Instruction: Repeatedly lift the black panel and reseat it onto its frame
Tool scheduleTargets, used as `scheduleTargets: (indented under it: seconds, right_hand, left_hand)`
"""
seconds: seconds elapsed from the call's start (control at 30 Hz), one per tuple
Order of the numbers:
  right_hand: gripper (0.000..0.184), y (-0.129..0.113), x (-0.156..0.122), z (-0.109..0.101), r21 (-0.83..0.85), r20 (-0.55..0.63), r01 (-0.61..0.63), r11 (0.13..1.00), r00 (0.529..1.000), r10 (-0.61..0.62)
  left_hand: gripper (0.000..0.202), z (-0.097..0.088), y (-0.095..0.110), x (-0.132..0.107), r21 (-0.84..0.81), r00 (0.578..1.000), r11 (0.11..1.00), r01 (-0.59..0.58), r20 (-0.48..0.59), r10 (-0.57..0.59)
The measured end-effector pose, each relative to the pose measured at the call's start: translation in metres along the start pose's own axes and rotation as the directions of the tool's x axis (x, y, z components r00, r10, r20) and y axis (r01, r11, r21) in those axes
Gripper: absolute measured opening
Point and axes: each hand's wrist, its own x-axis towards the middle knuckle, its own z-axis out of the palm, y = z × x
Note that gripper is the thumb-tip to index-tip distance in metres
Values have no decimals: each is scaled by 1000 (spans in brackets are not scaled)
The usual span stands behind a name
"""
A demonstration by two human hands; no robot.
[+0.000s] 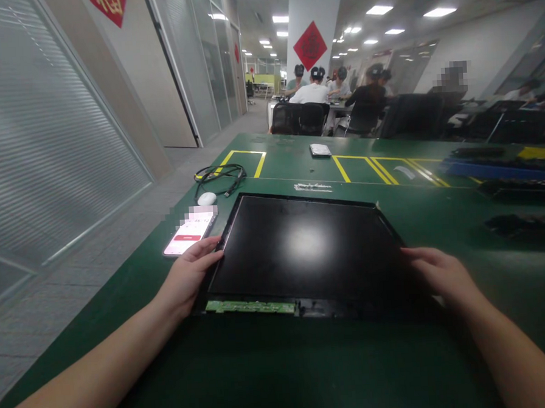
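"How does the panel [260,235] look?"
"Black, pale glare [306,242] mid-face, green circuit strip [250,307] along its near side."
"Where?"
"In from the desk's [281,374] left edge; left hand [188,276] and right hand [446,275] have fingers gripping its sides."

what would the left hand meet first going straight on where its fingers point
Probably the black rectangular glossy screen panel, whose left edge the left hand holds; exact depth at the fingertips is unclear.
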Motion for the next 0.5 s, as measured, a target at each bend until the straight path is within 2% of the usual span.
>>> scheduleTargets:
  seconds: [0.1,0.3,0.5]
  right_hand:
    - [48,2,1,1,8,6,13,1000,1000,-13]
    - [49,3,3,1,-4,18,16,1000,1000,-16]
    - [49,5,4,1,7,16,46,999,999,-46]
  left_hand:
    - [30,0,1,-2,55,1000,998,19,-20,-17]
    - [36,2,7,-8,136,996,987,85,24,-89]
    - [28,4,7,-7,45,990,991,126,58,-128]
